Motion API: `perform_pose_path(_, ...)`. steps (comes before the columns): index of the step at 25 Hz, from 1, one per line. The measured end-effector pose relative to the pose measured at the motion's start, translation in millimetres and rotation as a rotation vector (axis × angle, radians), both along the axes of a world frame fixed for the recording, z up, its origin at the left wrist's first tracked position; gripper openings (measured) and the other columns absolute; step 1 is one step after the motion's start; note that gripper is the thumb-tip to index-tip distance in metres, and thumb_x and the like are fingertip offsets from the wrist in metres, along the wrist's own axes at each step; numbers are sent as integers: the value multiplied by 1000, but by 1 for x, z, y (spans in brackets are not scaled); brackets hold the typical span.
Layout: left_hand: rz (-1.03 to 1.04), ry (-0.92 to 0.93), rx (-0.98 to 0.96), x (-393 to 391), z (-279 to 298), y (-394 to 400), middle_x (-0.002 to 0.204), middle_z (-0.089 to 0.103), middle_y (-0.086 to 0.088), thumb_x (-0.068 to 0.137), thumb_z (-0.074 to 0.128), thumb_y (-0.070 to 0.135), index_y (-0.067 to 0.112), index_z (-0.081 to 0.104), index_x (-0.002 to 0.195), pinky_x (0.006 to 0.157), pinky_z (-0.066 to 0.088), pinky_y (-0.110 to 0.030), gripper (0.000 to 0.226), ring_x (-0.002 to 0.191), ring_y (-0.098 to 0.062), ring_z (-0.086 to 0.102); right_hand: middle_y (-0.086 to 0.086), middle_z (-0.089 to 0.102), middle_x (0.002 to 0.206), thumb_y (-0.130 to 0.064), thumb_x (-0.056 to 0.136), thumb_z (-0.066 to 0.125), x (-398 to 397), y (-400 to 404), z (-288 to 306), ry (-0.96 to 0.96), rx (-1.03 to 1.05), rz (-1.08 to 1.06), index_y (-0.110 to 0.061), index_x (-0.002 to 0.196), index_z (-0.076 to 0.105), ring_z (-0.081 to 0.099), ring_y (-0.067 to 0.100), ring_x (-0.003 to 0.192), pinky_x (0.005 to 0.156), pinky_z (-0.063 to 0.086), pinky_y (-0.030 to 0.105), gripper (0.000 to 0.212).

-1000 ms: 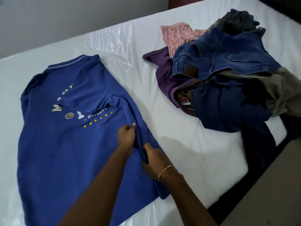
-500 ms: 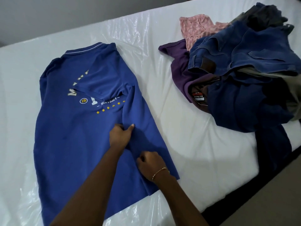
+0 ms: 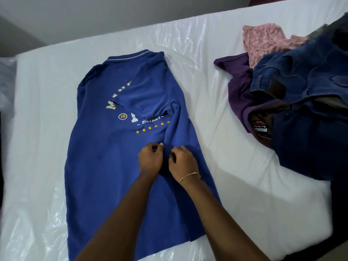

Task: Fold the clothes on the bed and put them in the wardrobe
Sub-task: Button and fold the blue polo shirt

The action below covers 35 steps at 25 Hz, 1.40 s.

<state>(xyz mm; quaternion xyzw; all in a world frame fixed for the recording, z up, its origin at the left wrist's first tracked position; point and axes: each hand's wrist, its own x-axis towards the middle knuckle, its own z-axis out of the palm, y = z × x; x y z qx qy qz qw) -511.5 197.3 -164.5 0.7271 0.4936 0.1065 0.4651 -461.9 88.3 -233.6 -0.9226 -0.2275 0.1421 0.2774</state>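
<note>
A blue polo shirt (image 3: 105, 166) lies back-up on the white bed (image 3: 235, 140), collar towards the far edge, its right side and sleeve folded over the printed lettering. My left hand (image 3: 150, 159) and my right hand (image 3: 183, 162) sit side by side at the shirt's middle, fingers curled, each pinching the edge of the folded-over flap. A gold bracelet circles my right wrist. A heap of unfolded clothes (image 3: 293, 102) lies on the bed at the right: blue jeans, a purple top, a pink patterned piece, dark items.
Clear plastic film (image 3: 188, 40) covers the mattress and wrinkles around the shirt. A grey wall (image 3: 75, 17) runs behind the bed. The bed's near right corner drops to a dark edge (image 3: 337, 213). The wardrobe is out of view.
My right hand has slid up the fold to lie beside my left hand. The view has shifted right, so the shirt now lies more central and the heap partly out of frame.
</note>
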Motion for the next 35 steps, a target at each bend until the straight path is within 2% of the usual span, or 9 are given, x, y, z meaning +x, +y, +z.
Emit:
perform_pose_path(6,327,-272,-299,39,33,49,83,73,-9,98,74,35,3,70,94,69,61,-34,33,68,-23,71,5,77,126,-7,93,96,47,50,6,-295,84,99,-14,108,94,68,30,112,80,76,44,16)
perform_pose_path(10,377,-190,-532,71,27,98,78,68,-7,84,86,45,9,67,91,65,58,-34,41,67,-22,66,7,78,90,-8,68,113,56,78,-2,-312,70,258,-16,75,90,73,33,80,57,71,35,25)
perform_pose_path(16,473,-431,-441,95,33,122,112,63,-5,111,45,31,18,52,114,75,60,-38,15,91,-23,65,17,75,158,-11,100,90,57,92,-2,-369,-43,15,-19,123,92,72,41,126,89,77,52,24)
perform_pose_path(19,497,-528,-306,97,44,131,110,60,-1,110,42,22,19,45,115,78,59,-35,6,93,-14,63,16,81,149,-14,90,97,55,98,-2,-440,-58,75,-21,120,97,72,42,123,95,77,59,31)
perform_pose_path(22,328,-487,-59,95,58,136,92,44,3,96,39,0,20,40,113,64,40,-25,27,69,-9,41,3,90,125,-18,97,90,62,104,-2,-504,10,114,-27,141,92,70,36,112,92,73,57,46)
perform_pose_path(25,367,-383,-168,88,54,135,93,47,0,87,49,-2,19,45,115,59,38,-31,35,67,-14,41,2,91,97,-6,94,90,81,116,1,-513,14,68,-18,142,92,67,35,103,82,73,52,49)
perform_pose_path(30,735,-362,-564,84,44,154,114,60,2,82,85,44,20,33,142,80,60,-37,83,93,-18,68,10,80,137,4,91,95,121,158,5,-463,65,157,-17,127,93,70,35,124,91,80,53,41)
perform_pose_path(32,613,-303,-449,92,46,156,118,60,-4,87,84,30,21,41,128,67,58,-32,61,88,-19,65,10,81,142,-2,99,96,129,174,-5,-419,42,205,-18,137,94,72,38,137,100,83,58,41)
perform_pose_path(35,463,-371,-522,106,62,160,116,69,-11,96,57,1,23,63,115,64,58,-32,30,83,-23,67,10,85,123,-3,100,94,142,188,-9,-410,49,174,-24,139,97,73,43,112,84,80,62,44)
